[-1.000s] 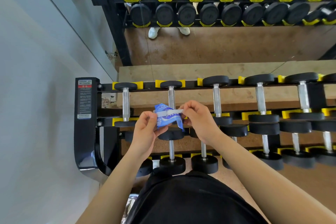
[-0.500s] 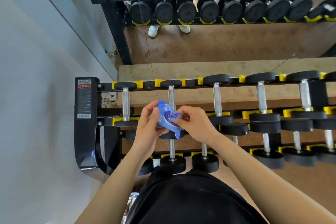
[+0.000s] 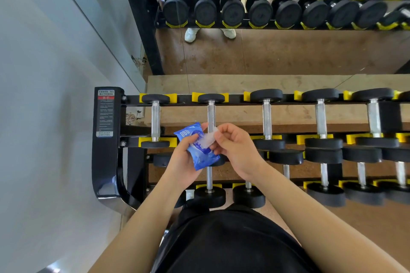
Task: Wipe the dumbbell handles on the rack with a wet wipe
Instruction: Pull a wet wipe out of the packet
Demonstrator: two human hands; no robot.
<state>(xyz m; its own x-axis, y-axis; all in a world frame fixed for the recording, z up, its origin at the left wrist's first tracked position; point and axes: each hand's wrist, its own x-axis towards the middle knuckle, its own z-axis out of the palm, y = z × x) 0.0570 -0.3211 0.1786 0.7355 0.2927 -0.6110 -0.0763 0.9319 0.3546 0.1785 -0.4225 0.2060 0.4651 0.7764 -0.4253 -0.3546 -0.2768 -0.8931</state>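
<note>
Seen from above, a person stands at a black dumbbell rack with yellow cradles, both bare forearms reaching forward over it. The left hand grips a blue wet wipe packet, fingers curled round its left edge and thumb across its front. The packet is held tilted over the near end of the second dumbbell handle from the left on the upper tier. The right hand pinches a pale sheet between thumb and forefinger at the packet's upper opening. The sheet is too blurred to tell whether it is the seal flap or a wipe. The other right fingers are curled in loosely. More chrome handles with round black weights run in a row to the right, and a lower tier of dumbbells sits nearer the person. A printed label is stuck on the rack's left end plate. Beyond the rack a mirror shows a reflected rack and a pair of white shoes. A grey wall fills the left side, and black clothing covers the bottom centre
</note>
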